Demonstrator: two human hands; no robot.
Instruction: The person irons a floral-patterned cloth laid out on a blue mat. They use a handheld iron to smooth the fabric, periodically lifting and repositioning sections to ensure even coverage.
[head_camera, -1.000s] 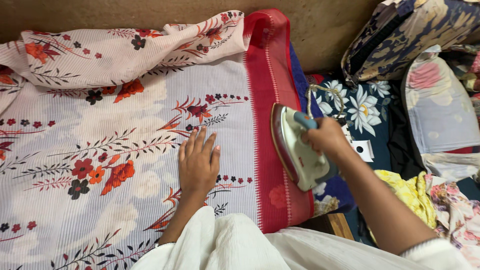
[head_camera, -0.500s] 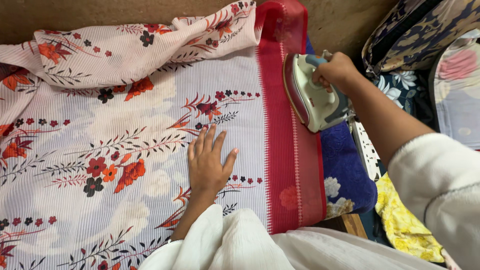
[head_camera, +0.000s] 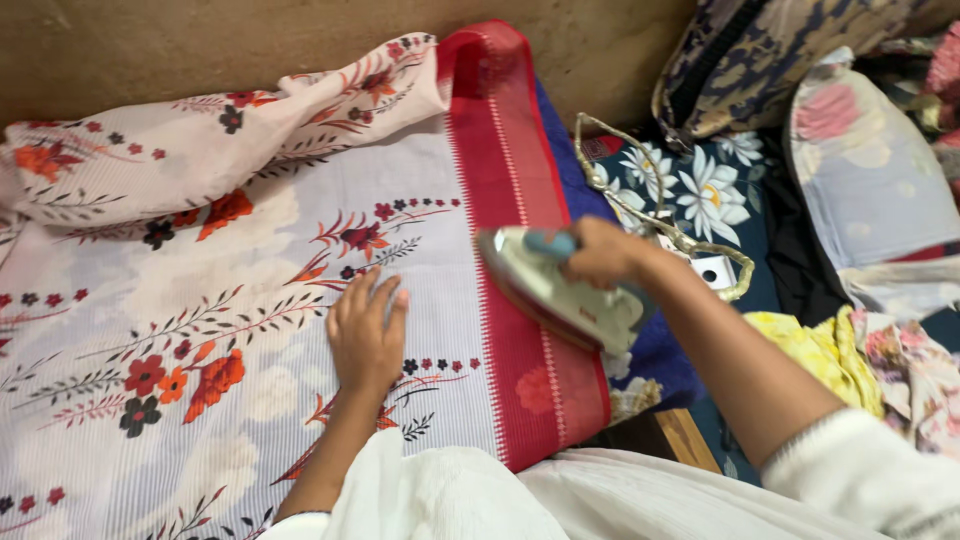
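A pale lilac cloth (head_camera: 200, 300) with red and black flowers and a red border (head_camera: 500, 170) lies spread over a blue padded surface (head_camera: 655, 350). My left hand (head_camera: 365, 330) rests flat on the cloth, fingers together, just left of the red border. My right hand (head_camera: 600, 250) grips the blue handle of a white electric iron (head_camera: 555, 290). The iron sits tilted on the red border, its point toward my left hand. Its braided cord (head_camera: 660, 215) loops off to the right.
A bunched part of the same cloth (head_camera: 230, 130) lies along the brown wall at the back. Piled floral fabrics (head_camera: 860, 170) and a yellow cloth (head_camera: 815, 355) crowd the right side. A white sleeve and white garment (head_camera: 480, 495) fill the bottom edge.
My right hand brought the iron from the border's far end back toward me and turned its point left onto the border. My left hand closed its fingers and slid slightly left.
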